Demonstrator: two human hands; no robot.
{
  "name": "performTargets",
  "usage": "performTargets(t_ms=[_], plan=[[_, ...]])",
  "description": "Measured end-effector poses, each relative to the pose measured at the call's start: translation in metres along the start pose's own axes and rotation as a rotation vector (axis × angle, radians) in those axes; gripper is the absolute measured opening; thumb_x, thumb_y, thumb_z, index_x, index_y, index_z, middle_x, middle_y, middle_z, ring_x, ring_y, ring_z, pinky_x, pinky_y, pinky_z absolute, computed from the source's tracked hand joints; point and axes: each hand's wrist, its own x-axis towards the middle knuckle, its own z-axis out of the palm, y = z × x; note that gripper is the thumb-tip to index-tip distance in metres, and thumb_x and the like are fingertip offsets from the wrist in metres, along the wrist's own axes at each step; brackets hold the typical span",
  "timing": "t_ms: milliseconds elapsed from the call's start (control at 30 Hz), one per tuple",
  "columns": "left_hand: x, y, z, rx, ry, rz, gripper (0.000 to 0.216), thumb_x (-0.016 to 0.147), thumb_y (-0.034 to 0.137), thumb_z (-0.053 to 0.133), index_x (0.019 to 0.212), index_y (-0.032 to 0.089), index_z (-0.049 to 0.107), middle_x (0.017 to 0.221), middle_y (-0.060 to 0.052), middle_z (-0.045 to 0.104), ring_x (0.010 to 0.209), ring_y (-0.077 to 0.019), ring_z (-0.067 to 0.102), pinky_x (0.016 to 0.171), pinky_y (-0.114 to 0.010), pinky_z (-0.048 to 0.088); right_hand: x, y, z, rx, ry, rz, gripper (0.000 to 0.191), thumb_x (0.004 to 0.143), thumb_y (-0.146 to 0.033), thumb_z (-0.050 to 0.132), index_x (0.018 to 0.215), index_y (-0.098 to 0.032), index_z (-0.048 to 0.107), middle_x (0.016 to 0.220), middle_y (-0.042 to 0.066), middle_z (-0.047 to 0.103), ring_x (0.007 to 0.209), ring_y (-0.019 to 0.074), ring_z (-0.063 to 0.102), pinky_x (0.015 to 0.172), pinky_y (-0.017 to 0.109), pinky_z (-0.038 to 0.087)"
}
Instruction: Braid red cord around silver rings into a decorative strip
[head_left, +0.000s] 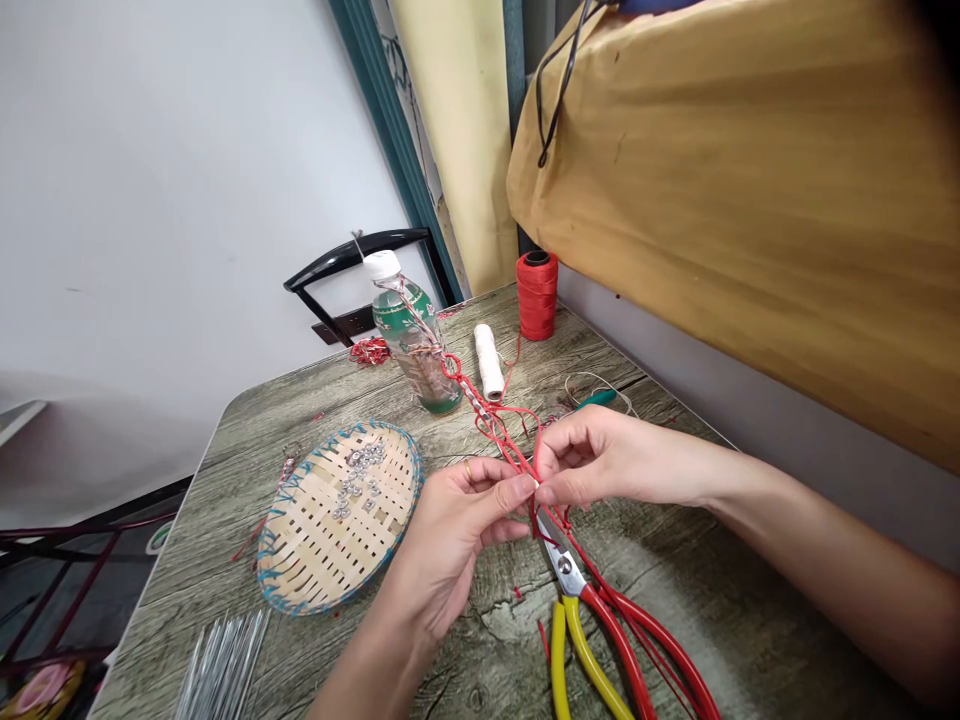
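Note:
My left hand (480, 520) and my right hand (581, 460) meet over the table, each pinching the red cord (511, 452). A small white bit shows between the fingertips; its kind is unclear. From my hands the cord runs up to a loop at the green-labelled plastic bottle (420, 350), with pale beads or metal pieces (472, 398) along it. Loose cord ends trail down to the right. Beneath my fingers lie red-handled scissors (611, 620) with the blades pointing away from me. Yellow-handled pliers (577, 640) or a similar tool lie against them, their head hidden.
A woven bamboo tray (319, 560) with several small metal pieces (360, 475) lies left. Thin metal wires (225, 665) are bundled at the front left. A red thread spool (537, 300) and a white thread roll (489, 362) are at the back. A yellow-brown cloth (735, 220) hangs right.

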Motion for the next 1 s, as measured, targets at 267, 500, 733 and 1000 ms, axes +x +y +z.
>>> performTargets(t_ms=[267, 500, 733, 1000], plan=[[-0.004, 0.005, -0.002, 0.036, 0.009, 0.049, 0.021, 0.073, 0.032, 0.065, 0.072, 0.012, 0.062, 0.07, -0.002, 0.057, 0.062, -0.0093, 0.054, 0.051, -0.019, 0.048, -0.002, -0.002, -0.006, -0.057, -0.021, 0.045, 0.018, 0.073, -0.028, 0.063, 0.071, -0.012, 0.056, 0.063, -0.003, 0.052, 0.056, 0.0065, 0.043, 0.054, 0.02, 0.034], [-0.006, 0.005, 0.002, 0.099, 0.102, 0.137, 0.023, 0.079, 0.035, 0.056, 0.086, 0.013, 0.056, 0.092, -0.005, 0.06, 0.053, -0.0063, 0.053, 0.048, -0.02, 0.045, -0.004, -0.005, -0.021, -0.093, -0.06, 0.037, 0.02, 0.079, -0.031, 0.058, 0.076, -0.011, 0.059, 0.068, 0.0, 0.056, 0.059, 0.007, 0.047, 0.054, 0.018, 0.037], [-0.002, 0.006, 0.0, -0.146, 0.054, 0.161, 0.022, 0.078, 0.018, 0.059, 0.099, 0.014, 0.055, 0.092, -0.002, 0.059, 0.05, -0.0014, 0.048, 0.047, -0.014, 0.044, -0.001, -0.004, -0.018, -0.144, 0.113, 0.007, 0.03, 0.083, -0.04, 0.05, 0.078, -0.012, 0.06, 0.057, -0.004, 0.047, 0.048, 0.0052, 0.033, 0.045, 0.02, 0.024], [0.002, 0.006, -0.005, -0.179, 0.192, 0.155, 0.014, 0.073, 0.011, 0.064, 0.088, 0.012, 0.062, 0.087, -0.002, 0.058, 0.065, -0.005, 0.054, 0.056, -0.014, 0.051, 0.0, -0.005, -0.011, 0.03, 0.169, -0.042, 0.024, 0.075, -0.037, 0.061, 0.076, -0.013, 0.059, 0.058, -0.005, 0.047, 0.049, 0.0044, 0.035, 0.043, 0.02, 0.019]])
